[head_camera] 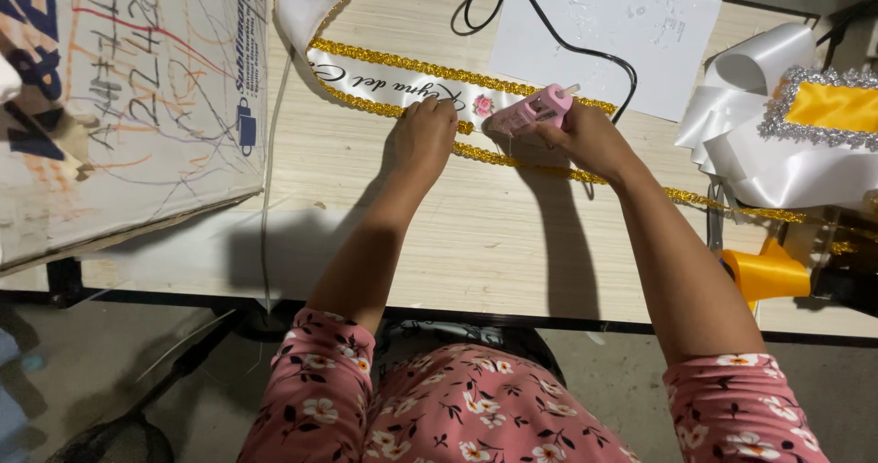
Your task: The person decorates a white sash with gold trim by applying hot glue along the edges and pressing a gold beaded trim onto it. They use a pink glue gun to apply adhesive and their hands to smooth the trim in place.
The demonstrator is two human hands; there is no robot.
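Pink glue gun (535, 111) sat gripped in the right hand (585, 138), nozzle just beside the left hand (425, 138), which pressed flat, holding nothing, on the sash (384, 84). Hot glue could have burned those fingertips or smeared past the gold trim (512, 159).

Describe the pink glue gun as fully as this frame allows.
The glue gun is small, pink, plastic-looking, with a pale glue stick protruding from its rear end. The right hand grips it, lying nearly flat with its nozzle pointing left onto the white sash, near the sash's gold trim and a small pink flower print. A black cord seems to run from it across the wooden table. The left hand presses the sash beside it.
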